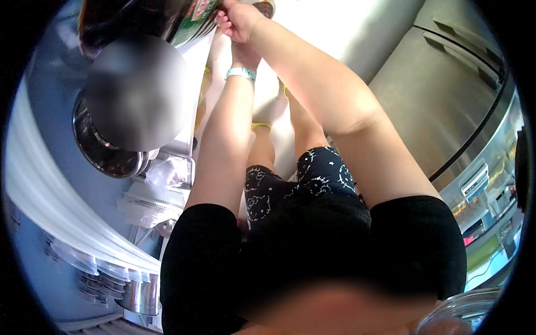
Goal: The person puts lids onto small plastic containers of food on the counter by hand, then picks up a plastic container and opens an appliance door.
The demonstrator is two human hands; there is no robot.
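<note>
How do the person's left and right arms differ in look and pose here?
The left arm wears a pale wristband; the right arm shows none. The left arm looks nearly straight, while the right arm bends at the elbow. The left hand is mostly hidden behind the right hand. Both arms come from short black sleeves and end beside a green-labelled container.

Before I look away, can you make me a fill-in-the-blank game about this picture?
1. The wristband is on the person's own ____ arm.
2. The label near the right hand is mostly coloured ____.
3. The silver fridge is on the picture's ____ side.
4. The colour of the shirt is ____.

Missing words: left; green; right; black.
</note>
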